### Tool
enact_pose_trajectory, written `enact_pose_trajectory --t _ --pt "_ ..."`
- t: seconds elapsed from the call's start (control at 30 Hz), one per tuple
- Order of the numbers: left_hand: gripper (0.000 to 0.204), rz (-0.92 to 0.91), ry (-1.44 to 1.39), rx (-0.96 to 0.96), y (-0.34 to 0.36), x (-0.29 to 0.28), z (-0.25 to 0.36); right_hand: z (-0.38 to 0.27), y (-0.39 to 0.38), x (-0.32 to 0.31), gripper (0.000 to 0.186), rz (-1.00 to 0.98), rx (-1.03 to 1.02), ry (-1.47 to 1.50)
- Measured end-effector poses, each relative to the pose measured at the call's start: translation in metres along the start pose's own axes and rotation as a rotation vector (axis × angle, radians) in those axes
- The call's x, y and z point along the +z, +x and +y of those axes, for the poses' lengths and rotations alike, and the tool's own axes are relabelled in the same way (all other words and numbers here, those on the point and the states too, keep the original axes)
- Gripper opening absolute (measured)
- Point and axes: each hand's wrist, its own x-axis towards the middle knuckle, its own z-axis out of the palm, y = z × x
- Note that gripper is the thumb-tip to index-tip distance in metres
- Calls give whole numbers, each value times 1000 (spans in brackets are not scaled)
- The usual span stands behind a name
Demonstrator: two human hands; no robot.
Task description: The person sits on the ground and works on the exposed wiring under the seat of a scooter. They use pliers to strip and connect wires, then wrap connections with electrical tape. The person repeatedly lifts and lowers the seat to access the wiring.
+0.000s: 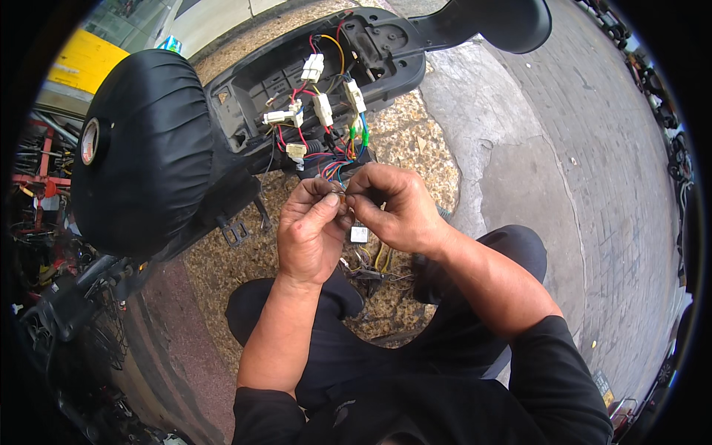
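Note:
My left hand (315, 233) and my right hand (397, 208) meet in front of me, fingertips almost touching. Both are closed in a pinch on a thin wire (340, 191), whose end is mostly hidden by my fingers. It lies at the lower end of a bundle of coloured wires (341, 163) coming out of an electric scooter's open frame compartment (278, 78). Just beyond my hands, several white plug connectors hang on these wires, among them one connector (322, 110) in the middle and another connector (354, 96) to its right.
The scooter's black seat (159, 163) stands at left, a tape roll (90, 142) on its side. Below my hands are a small box with a white face (359, 235) and pliers (378, 274) with yellow handles. A pedal (236, 232) juts out under the frame. Grey paving (564, 185) extends rightward.

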Motion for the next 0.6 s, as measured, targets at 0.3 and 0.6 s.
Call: enact_pose_trajectory --t 0.3,0.6 --pt "11 -22 35 54 -1 1 -3 3 -1 1 7 -37 106 119" --pt "13 -7 132 131 -2 5 3 2 -1 1 7 -18 41 66"
